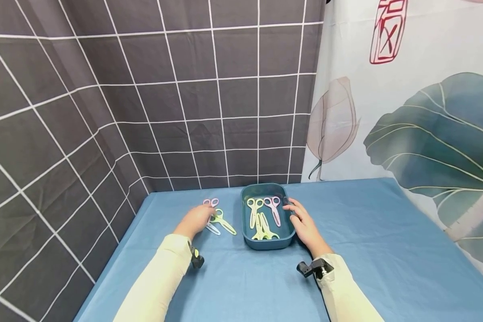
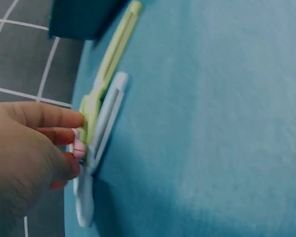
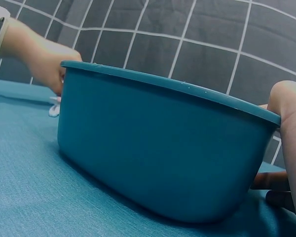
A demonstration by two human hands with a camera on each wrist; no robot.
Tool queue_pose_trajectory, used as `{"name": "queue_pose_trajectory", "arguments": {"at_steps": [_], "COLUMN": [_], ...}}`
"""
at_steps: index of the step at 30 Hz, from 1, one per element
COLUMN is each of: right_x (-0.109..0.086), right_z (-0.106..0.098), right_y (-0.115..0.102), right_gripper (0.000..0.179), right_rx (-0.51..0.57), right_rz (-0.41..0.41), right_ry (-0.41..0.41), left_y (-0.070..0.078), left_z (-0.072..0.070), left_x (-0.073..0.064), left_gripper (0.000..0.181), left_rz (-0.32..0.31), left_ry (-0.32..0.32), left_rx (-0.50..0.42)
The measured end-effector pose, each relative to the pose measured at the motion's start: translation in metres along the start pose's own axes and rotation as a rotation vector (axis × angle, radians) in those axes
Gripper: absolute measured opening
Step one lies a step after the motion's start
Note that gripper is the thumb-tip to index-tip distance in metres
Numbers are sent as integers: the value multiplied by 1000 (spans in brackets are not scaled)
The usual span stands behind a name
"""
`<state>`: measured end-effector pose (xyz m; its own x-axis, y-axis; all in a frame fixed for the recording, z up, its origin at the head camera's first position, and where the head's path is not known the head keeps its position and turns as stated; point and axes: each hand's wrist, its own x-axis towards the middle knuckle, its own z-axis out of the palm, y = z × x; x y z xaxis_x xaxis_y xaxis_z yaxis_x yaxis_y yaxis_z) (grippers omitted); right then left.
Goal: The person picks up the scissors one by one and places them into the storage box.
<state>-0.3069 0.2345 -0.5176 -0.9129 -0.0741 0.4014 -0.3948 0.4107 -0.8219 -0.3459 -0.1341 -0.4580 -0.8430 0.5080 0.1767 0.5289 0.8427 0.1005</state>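
My left hand (image 1: 196, 219) is over a small pile of plastic scissors on the table, left of a teal plastic basin (image 1: 267, 244). Its thumb and fingers pinch a pink pair of scissors (image 2: 79, 148). Green scissors (image 1: 225, 223) lie against it, blades pointing toward the basin, and pale blue scissors (image 2: 108, 116) lie alongside. My right hand (image 1: 306, 226) holds the basin's right side, with part of the hand at the rim and fingers (image 3: 269, 180) low against the outer wall. Inside the basin are pink scissors (image 1: 273, 210) and several yellow-green scissors (image 1: 254, 212).
A blue cloth (image 1: 241, 286) covers the table. Behind and to the left hangs a dark grey curtain (image 1: 185, 103) with white grid lines; a white leaf-patterned cloth (image 1: 346, 44) hangs at the back right. Each wrist wears a black camera mount (image 1: 315, 268).
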Motion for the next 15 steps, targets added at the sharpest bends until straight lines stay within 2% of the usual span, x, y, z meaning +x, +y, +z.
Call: {"name": "queue_pose_trajectory", "arguments": {"at_steps": [3,9,12,15], "right_x": [-1,-2,-2,-2], "right_z": [-1,-1,-1,-1], "right_y": [0,-4,-4,-2], "right_gripper": [34,34,33,34], "right_rx": [-7,3,9,10], "right_rz": [4,-7,-6,-7], "right_ry": [-4,-2,1,12], "left_y": [-3,-5,-7,-10], "left_z": [6,12,13,14], "left_x": [1,0,2,7], "left_gripper": [15,10,8,7], "left_rz": [9,-62,-52,-9], "left_ry": [18,82,98,113], "left_rx": [-23,-108,-23,129]}}
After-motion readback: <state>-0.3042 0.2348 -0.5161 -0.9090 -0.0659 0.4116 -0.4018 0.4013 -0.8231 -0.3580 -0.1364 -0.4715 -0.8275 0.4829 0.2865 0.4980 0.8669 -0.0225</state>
